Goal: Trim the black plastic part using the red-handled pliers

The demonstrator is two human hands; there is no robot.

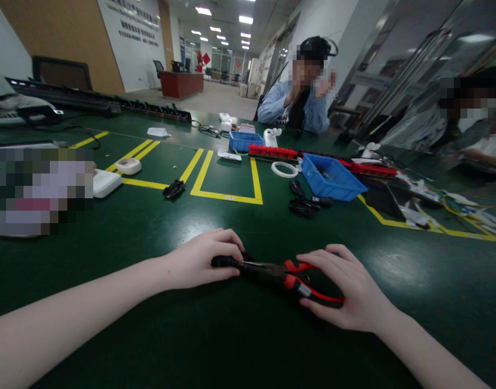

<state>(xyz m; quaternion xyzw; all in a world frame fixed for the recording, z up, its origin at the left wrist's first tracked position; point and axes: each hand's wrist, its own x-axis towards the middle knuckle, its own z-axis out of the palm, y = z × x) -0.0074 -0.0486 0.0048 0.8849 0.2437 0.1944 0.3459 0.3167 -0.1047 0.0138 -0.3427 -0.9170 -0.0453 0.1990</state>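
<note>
Left hand (203,262): lower middle of the frame, palm down. My fingers (227,243) are curled shut over the dark front end of the pliers (272,273), pinning it to the bench (232,346).
Right hand (349,289): lower right of centre. The fingers wrap loosely round the red and black handles, with the thumb under the lower one. It is a closed hold, but not a hard squeeze.
Pliers: lying almost flat on the bench between my two hands, nose towards the left of the frame.
Nose end: a black stub shows from under my left fingers (I cannot tell whether it is the pliers' own tip or a small part caught in it).
Step in hand: as I judge it, the tool is being steadied at both ends, and no bite is shown.
Next move calls for: a firm left hold, fingertips kept off the nose, and an even press on the handles.
Centre right: a blue bin (333,178) with loose black parts (302,205) just beside it, well apart from my hands.
Upper middle: a second blue bin (243,141), a white ring (284,169) and yellow tape lines (227,197).
Far side: a person in a blue sleeve (272,108) sits across the bench.
</note>
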